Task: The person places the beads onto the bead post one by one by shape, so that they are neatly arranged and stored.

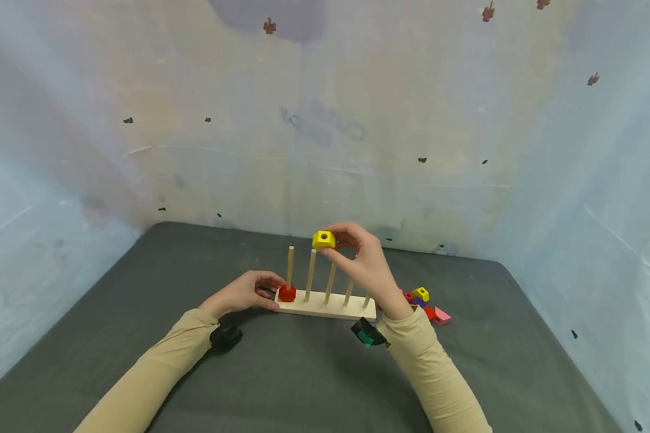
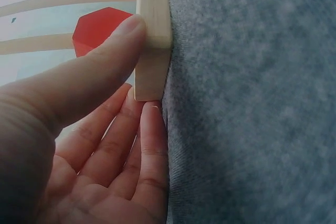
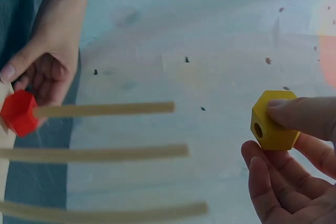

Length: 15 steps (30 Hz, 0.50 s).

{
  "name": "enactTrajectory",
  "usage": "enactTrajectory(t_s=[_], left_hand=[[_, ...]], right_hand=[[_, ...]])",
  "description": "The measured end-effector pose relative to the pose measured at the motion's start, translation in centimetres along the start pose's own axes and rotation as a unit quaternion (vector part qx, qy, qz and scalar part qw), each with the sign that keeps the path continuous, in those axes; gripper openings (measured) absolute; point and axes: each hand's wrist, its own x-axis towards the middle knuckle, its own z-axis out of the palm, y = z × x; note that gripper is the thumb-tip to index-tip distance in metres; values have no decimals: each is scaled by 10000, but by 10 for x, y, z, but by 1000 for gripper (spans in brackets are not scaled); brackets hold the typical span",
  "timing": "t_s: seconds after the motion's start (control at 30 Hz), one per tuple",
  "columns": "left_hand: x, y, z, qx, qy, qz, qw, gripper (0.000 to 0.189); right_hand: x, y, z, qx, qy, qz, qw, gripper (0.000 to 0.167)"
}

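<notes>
Between the thumb and fingers of my right hand (image 1: 360,252) is a yellow hexagonal block (image 1: 324,239) with a hole through it. It is held above the wooden peg board (image 1: 325,305), close to the tip of the second peg (image 1: 311,273) from the left in the head view. A red faceted block (image 1: 287,293) sits at the foot of the leftmost peg (image 1: 290,264). My left hand (image 1: 246,293) grips the board's left end. In the left wrist view the thumb (image 2: 113,45) lies along the front edge and the fingertips meet the end face.
Right of the board lies a small pile of loose blocks, partly hidden by my right wrist: a yellow block (image 1: 421,293), a pink block (image 1: 441,316), and red and blue pieces. A dark grey cloth (image 1: 281,379) covers the table. Pale sheeting (image 1: 314,120) rises behind and at both sides.
</notes>
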Motion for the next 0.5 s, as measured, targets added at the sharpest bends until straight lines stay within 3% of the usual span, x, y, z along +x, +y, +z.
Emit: enactTrajectory(t_s=[0.4, 0.5], left_hand=[[-1, -1, -8, -75, -15, 8, 10000, 54], [0, -2, -9, -140, -19, 53, 9999, 54]], right_hand=[[18, 7, 48, 357, 97, -53, 9993, 34], [20, 27, 60, 420, 234, -47, 9988, 31]])
